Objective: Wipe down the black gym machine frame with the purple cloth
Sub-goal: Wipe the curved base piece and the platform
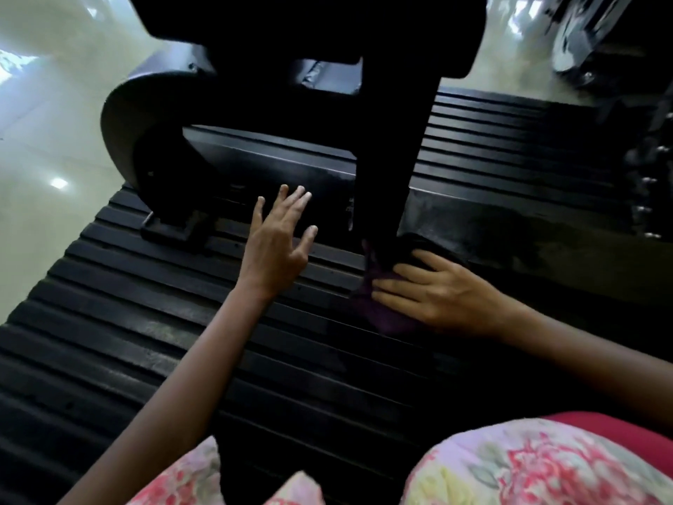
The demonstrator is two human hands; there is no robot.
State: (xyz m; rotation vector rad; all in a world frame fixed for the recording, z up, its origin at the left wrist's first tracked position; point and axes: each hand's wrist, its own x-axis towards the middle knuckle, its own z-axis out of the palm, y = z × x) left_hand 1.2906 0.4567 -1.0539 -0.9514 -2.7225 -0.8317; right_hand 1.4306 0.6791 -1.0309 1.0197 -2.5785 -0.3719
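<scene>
The black gym machine frame [276, 165] fills the upper middle, with a low horizontal beam and a dark upright post [393, 176] rising from it. The purple cloth [378, 308] lies bunched at the foot of that post. My right hand [437, 289] presses the cloth against the post's base with straight fingers. My left hand [280, 242] hovers with fingers spread just in front of the horizontal beam, holding nothing. Part of the cloth is hidden under my right hand.
A black ribbed rubber mat [145, 322] covers the floor under the machine. Pale glossy tiles [43, 140] lie to the left. Another machine's metal parts [582, 41] stand at the top right. Floral-patterned clothing on my knees [528, 464] fills the bottom edge.
</scene>
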